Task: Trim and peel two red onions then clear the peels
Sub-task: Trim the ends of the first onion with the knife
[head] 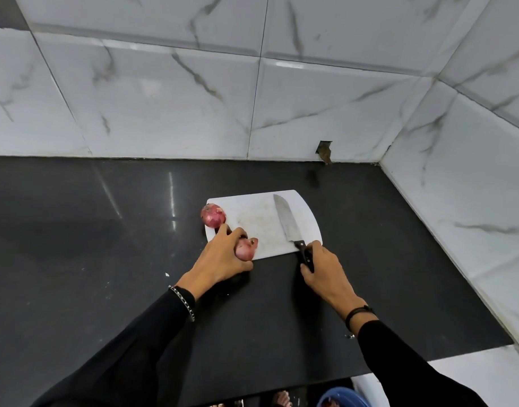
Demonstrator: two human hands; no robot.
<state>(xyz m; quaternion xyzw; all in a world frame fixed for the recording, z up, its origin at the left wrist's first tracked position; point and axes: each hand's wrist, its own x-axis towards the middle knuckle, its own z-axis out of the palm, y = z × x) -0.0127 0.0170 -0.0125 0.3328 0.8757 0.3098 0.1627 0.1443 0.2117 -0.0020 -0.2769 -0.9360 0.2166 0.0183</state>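
From my feed, the biggest thing is the white marbled wall (164, 98), which meets a second tiled wall at the right. Below it lies one black counter (105, 245), glossy, with a few pale specks near its middle. One white cutting board (252, 210) sits on the counter toward the far right corner, well short of the wall.

I count one knife (286, 221). Its broad blade lies flat along the board's right side with the tip toward the far edge, and its dark handle hangs off the near edge. My right hand (322, 268) is curled around that handle.

I count two red onions, both in dry purple-red papery skin, with no loose peels that I can see. The first onion (213, 215) sits on the board's left edge near the far left corner, round and slightly glossy, just beyond my left fingertips. The second onion (245, 249) is at the board's near left corner, its pointed tip facing right toward the knife. My left hand (220, 257) grips it from the left, fingers wrapped over the top.

The two hands are apart, with bare board between them. Each wrist carries one bracelet over a black sleeve.
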